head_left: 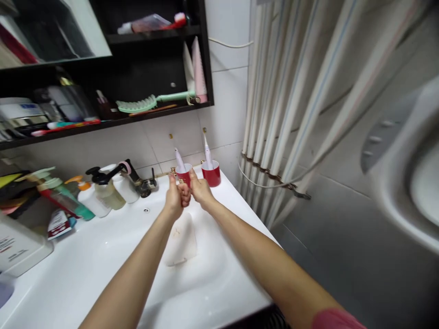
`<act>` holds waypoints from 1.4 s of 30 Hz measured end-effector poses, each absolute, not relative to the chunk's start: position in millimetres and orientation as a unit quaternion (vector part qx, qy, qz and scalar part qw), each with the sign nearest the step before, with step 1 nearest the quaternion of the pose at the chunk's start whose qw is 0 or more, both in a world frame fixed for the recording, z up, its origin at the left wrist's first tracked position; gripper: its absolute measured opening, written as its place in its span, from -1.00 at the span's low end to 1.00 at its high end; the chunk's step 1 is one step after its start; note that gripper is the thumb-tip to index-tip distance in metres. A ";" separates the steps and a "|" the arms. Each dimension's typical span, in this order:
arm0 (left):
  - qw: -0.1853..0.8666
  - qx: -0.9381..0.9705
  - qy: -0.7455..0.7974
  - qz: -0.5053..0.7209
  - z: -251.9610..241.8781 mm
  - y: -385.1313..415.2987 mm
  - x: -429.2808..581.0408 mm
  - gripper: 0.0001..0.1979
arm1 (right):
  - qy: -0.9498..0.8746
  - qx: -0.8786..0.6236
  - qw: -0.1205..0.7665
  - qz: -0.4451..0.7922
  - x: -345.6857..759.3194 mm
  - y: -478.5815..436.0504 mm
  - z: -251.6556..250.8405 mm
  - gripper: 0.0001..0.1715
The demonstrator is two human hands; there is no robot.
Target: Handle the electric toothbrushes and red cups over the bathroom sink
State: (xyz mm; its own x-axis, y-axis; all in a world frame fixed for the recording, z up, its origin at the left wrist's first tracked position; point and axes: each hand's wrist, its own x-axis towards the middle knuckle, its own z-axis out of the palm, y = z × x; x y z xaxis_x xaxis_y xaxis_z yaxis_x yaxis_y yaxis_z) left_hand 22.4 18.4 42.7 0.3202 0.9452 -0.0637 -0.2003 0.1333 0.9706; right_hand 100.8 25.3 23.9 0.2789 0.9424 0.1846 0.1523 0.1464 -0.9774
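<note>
My left hand [176, 199] is closed over the white washbasin [120, 256], thumb up and fingers curled. Close beside it, my right hand [201, 190] also has its thumb raised, its other fingers turned out of sight. Whatever either hand holds, if anything, is hidden. Just behind them stands a red cup [185, 175] with a pale electric toothbrush [179, 161] in it; whether the hands touch this cup I cannot tell. A second red cup [211, 176] with another electric toothbrush [207, 155] is to the right. Below the hands lies a flat whitish rectangular thing [183, 244].
Several pump bottles [109, 194] line the basin's left rim, near a dark faucet [146, 185]. Above hangs a black shelf [144, 75] with a green hairbrush [137, 105] and tubes. White pipes [288, 91] run down the right wall, beside a white rounded appliance [391, 160].
</note>
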 end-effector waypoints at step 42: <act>0.448 0.517 0.451 0.573 -7.4 26.2 -45.7 -0.65 | -0.733 -0.585 0.340 0.071 66.1 -22.7 -26.2 -0.83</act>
State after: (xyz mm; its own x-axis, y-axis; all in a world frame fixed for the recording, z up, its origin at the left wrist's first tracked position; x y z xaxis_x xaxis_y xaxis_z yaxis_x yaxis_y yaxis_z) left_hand -45.7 26.2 -7.4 -0.0642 0.9800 0.1886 -0.0478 -0.1917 0.9803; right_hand 66.1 -22.7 -26.2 -0.0847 0.9054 0.4161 0.8092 0.3062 -0.5014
